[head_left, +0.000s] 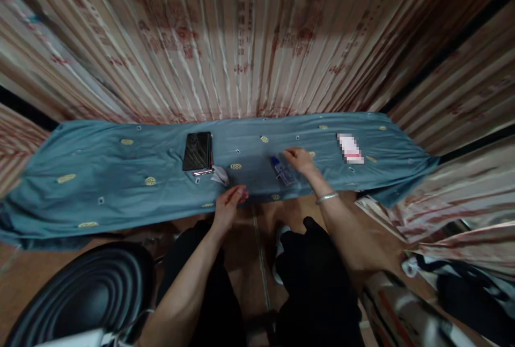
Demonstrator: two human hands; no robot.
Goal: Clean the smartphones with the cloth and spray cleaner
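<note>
My left hand [230, 201] is at the front edge of the blue cloth [120, 170], its fingers curled together; whatever they may hold is too small to make out. Just beyond it lies a crumpled white item [220, 175], beside a dark, shiny flat case [197, 151]. My right hand [300, 159], with a bracelet at the wrist, is above the cloth with thumb and fingertips pinched together. Nothing can be made out between them. Close to its left lies a small clear bottle [285, 174] with a blue cap, tilted toward the far left.
A white and pink packet [350, 148], pixelated, lies on the cloth at the right. Pleated curtains [249, 41] hang behind and at both sides. A black round stool [88, 293] stands at the lower left, and dark clothing [475, 293] lies at the lower right.
</note>
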